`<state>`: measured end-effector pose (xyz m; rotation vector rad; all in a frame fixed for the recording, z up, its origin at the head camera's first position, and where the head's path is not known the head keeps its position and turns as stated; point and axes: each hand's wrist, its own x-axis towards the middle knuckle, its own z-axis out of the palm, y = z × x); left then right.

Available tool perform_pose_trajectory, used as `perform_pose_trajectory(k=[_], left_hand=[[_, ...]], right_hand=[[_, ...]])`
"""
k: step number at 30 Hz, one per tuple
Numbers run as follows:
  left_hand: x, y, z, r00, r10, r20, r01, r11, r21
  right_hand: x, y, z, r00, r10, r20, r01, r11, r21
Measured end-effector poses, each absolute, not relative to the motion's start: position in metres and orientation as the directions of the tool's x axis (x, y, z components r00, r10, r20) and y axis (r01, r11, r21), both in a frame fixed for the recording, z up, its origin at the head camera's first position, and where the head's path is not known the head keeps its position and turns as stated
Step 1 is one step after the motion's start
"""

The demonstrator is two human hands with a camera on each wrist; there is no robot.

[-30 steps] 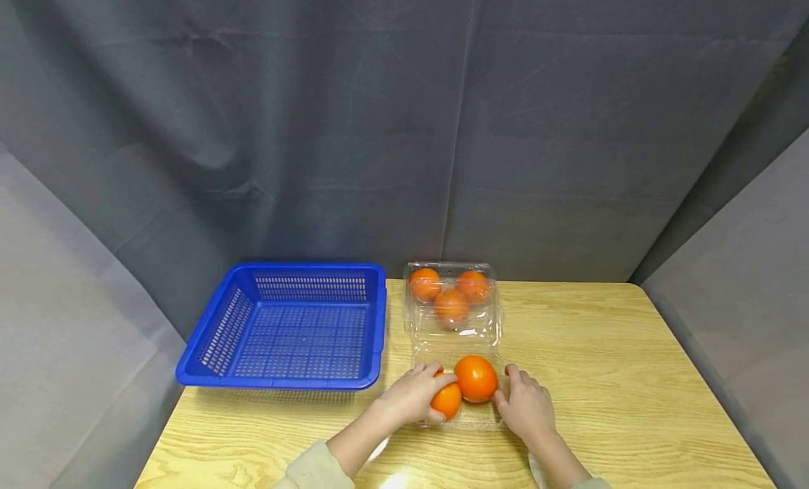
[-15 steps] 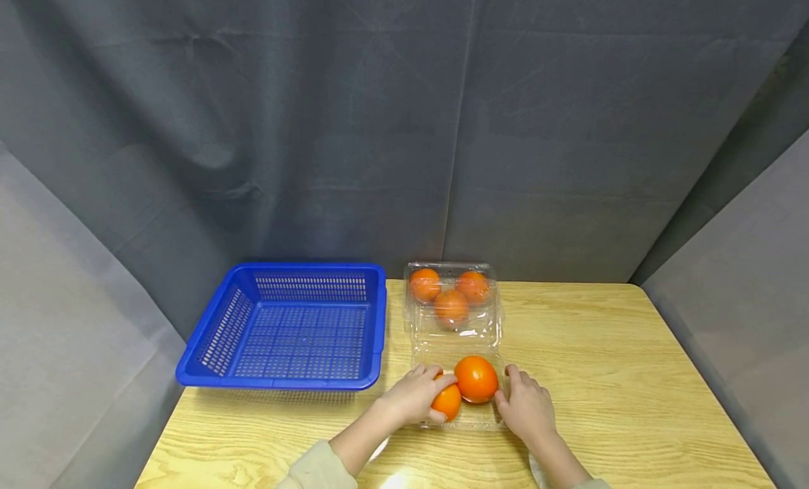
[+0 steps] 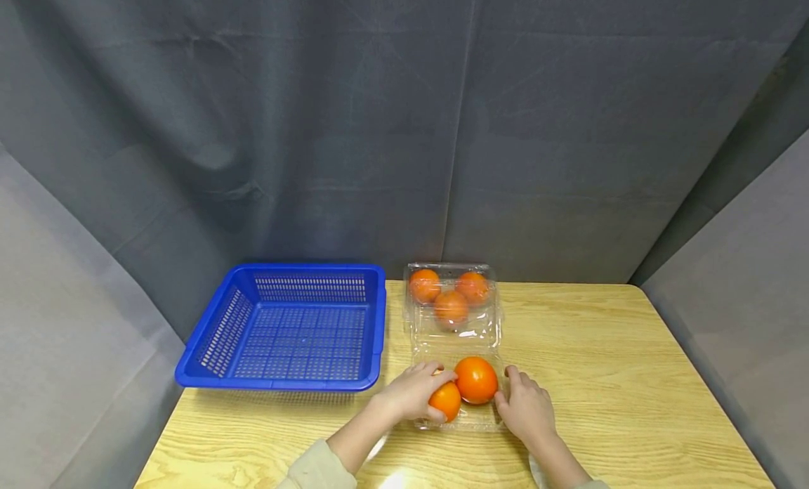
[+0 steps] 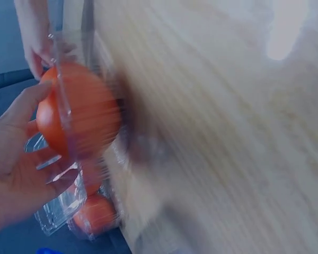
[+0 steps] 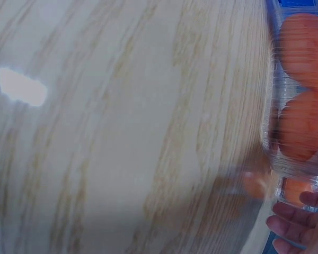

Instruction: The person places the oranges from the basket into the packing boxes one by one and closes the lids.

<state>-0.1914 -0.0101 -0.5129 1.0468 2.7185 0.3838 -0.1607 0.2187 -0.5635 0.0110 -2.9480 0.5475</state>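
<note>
In the head view my left hand [image 3: 413, 394] grips an orange [image 3: 445, 403] at the near left of an open clear plastic clamshell [image 3: 477, 422]. Against that fruit sits a second orange [image 3: 477, 380]. The left wrist view shows the thumb and spread fingers of my left hand [image 4: 18, 169] around the held orange [image 4: 87, 114], partly behind the clear wall. My right hand [image 3: 526, 405] is at the clamshell's right side, fingers loosely bent; in the right wrist view its fingertips [image 5: 289, 225] lie beside the plastic. Whether they touch it I cannot tell.
Three more oranges [image 3: 451, 308] show through clear plastic at the table's back edge. A blue perforated basket [image 3: 281, 383] stands to the left on the wooden table [image 3: 619, 376]. Grey curtains [image 3: 354, 124] hang behind and at both sides.
My left hand and the orange in it have shifted very slightly left. The right hand, the other oranges and the basket look unmoved.
</note>
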Motion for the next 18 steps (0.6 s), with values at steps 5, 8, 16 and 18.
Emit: perform_pose_trajectory(k=[5, 8, 16, 18], left_hand=[[-0.203, -0.013, -0.499, -0.741, 0.670, -0.043, 0.613, 0.702, 0.363], [-0.214, -0.013, -0.493, -0.769, 0.636, 0.061, 0.606, 0.696, 0.386], [-0.242, -0.009, -0.487, -0.810, 0.436, 0.392, 0.576, 0.719, 0.389], [-0.250, -0.009, -0.486, -0.810, 0.384, 0.444, 0.559, 0.734, 0.384]], right_hand=[[-0.160, 0.219, -0.563, -0.990, 0.018, 0.141, -0.034, 0.933, -0.359], [-0.161, 0.219, -0.563, -0.990, 0.017, 0.138, -0.034, 0.932, -0.361], [-0.160, 0.219, -0.563, -0.991, 0.015, 0.130, -0.033, 0.931, -0.364], [-0.160, 0.219, -0.563, -0.991, 0.016, 0.130, -0.033, 0.930, -0.365]])
